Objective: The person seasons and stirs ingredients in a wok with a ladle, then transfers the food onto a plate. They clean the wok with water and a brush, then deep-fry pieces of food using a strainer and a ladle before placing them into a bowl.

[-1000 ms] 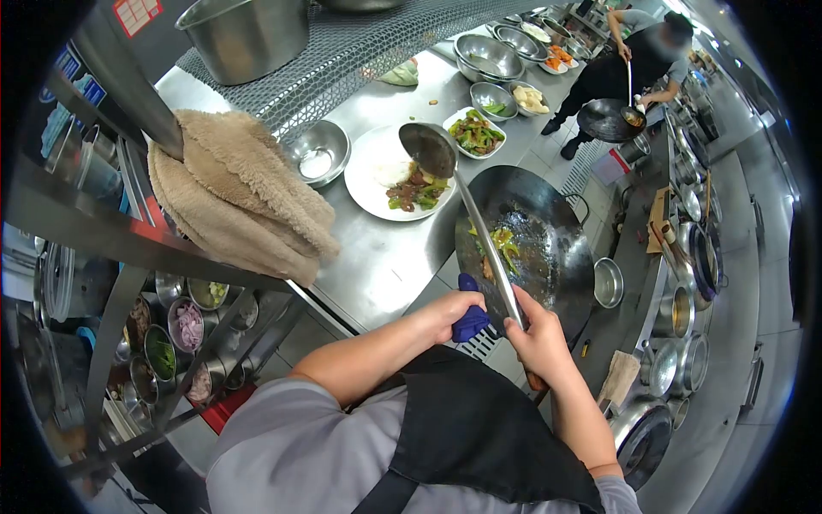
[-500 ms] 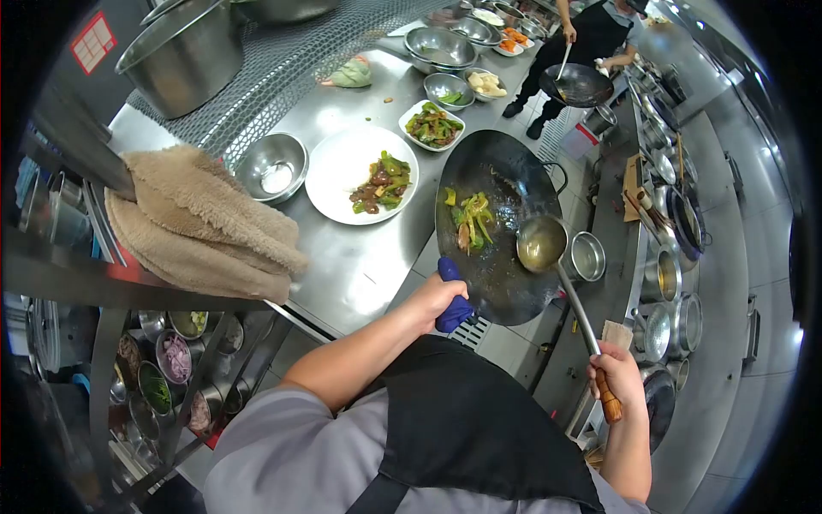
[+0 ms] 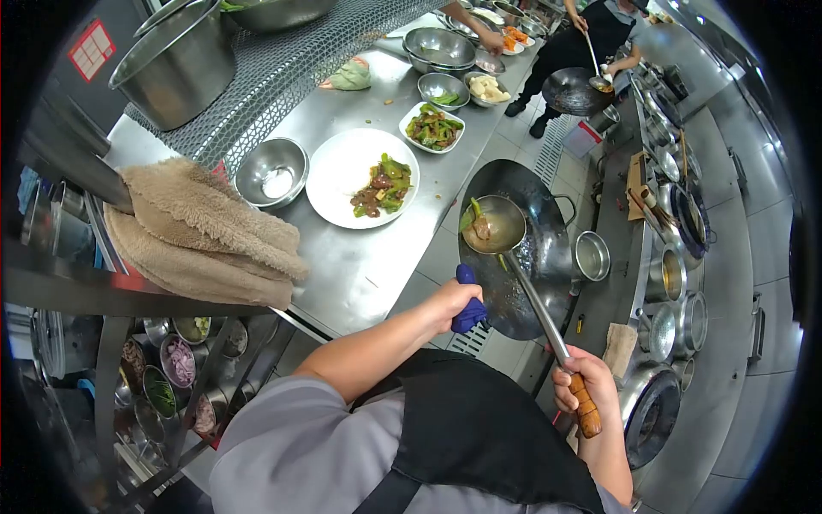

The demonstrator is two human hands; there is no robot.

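Observation:
My left hand (image 3: 454, 303) is closed around a blue cloth (image 3: 468, 319) at the near side of the black wok (image 3: 544, 210); the grip underneath is hidden. The wok hangs tilted beside the counter. My right hand (image 3: 592, 385) grips the wooden handle of a steel ladle (image 3: 539, 295). Its bowl is over the wok's left part and holds green pepper and brownish pieces, some at its rim. To the left, a white plate (image 3: 332, 184) carries a heap of green pepper and brown meat (image 3: 385, 184).
A square dish of peppers (image 3: 433, 128) and a steel bowl (image 3: 271, 174) flank the plate. A tan towel (image 3: 201, 231) hangs at the left. At the back, a co-worker (image 3: 604, 38) holds another wok (image 3: 576, 92). Pots and a tan cloth (image 3: 620, 349) line the stove on the right.
The ladle has swung left across the wok, and pepper pieces are now in it. The wok has shifted right and slightly down. Another person's hand has appeared by the back bowls.

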